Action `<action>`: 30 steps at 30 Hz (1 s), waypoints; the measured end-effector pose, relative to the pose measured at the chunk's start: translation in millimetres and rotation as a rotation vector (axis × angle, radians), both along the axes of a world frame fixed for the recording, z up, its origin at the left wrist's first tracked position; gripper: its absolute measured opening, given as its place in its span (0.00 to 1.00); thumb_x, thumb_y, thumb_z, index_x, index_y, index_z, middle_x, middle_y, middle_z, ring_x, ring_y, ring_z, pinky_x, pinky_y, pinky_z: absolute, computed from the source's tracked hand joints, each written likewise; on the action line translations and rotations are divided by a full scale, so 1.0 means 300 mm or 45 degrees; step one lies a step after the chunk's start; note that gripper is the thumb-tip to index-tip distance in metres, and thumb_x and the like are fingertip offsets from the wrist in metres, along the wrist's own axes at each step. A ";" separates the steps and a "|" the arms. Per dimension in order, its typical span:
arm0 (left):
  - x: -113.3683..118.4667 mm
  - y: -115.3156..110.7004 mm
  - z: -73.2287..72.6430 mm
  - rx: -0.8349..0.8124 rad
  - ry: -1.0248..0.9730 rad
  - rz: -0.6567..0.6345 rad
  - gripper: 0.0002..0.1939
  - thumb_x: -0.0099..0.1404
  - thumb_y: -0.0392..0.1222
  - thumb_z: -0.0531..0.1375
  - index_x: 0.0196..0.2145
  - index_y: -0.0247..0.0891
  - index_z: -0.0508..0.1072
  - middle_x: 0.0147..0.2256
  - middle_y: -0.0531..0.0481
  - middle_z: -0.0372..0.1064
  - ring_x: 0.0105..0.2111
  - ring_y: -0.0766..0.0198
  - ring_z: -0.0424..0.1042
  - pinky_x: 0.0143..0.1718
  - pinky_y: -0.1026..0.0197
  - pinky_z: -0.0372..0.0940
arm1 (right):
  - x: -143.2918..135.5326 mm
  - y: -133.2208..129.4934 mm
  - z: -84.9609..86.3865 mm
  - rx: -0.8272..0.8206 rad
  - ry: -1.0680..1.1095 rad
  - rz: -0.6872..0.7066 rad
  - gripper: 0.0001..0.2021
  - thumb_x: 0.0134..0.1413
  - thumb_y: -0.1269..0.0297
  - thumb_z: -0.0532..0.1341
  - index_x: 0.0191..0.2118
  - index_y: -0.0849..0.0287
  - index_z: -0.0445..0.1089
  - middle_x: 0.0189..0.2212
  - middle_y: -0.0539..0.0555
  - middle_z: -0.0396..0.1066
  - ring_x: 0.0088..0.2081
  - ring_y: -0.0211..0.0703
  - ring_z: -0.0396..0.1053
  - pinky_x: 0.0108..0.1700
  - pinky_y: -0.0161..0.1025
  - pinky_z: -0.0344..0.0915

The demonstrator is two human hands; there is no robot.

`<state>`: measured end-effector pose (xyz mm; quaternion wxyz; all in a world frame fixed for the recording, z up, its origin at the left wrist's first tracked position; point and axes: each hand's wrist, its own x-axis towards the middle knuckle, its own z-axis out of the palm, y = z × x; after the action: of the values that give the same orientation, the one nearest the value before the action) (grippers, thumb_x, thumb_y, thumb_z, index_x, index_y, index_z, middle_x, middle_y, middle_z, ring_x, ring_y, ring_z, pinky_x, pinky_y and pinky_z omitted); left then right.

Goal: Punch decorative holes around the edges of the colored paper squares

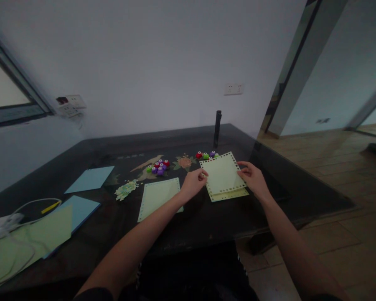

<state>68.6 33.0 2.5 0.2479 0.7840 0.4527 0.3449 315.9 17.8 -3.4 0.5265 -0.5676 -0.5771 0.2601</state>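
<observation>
A pale green sheet of paper (224, 173) with small holes along its edges is held slightly raised and tilted over the table. My left hand (194, 184) pinches its left edge, fingers closed. At the right edge, the thumb and fingers of my right hand (253, 179) grip the same sheet. Partly hidden beneath lies a second pale sheet (230, 195). Left of my left hand another hole-edged sheet (159, 194) rests flat, partly covered by my forearm. Beside it is a heap of small paper bits (127, 189).
Small red, purple and green pieces with white dots form one cluster (158, 168) mid-table and another group (206, 156) behind the held sheet. A black cylinder (217, 129) stands upright. Blue sheets (89, 179), green sheets (58, 223), a yellow stick (50, 207) and a white cable lie left.
</observation>
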 end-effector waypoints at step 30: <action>0.044 -0.012 -0.037 -0.074 0.342 0.016 0.08 0.57 0.35 0.56 0.30 0.37 0.76 0.30 0.47 0.75 0.31 0.61 0.73 0.34 0.63 0.64 | 0.032 0.010 -0.060 -0.237 -0.648 -0.130 0.10 0.43 0.69 0.60 0.34 0.58 0.75 0.26 0.53 0.71 0.28 0.42 0.68 0.30 0.37 0.60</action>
<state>81.9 29.5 -8.5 0.2056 0.8126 0.4966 0.2252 325.6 20.9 -21.4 0.3226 -0.6889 -0.6351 0.1344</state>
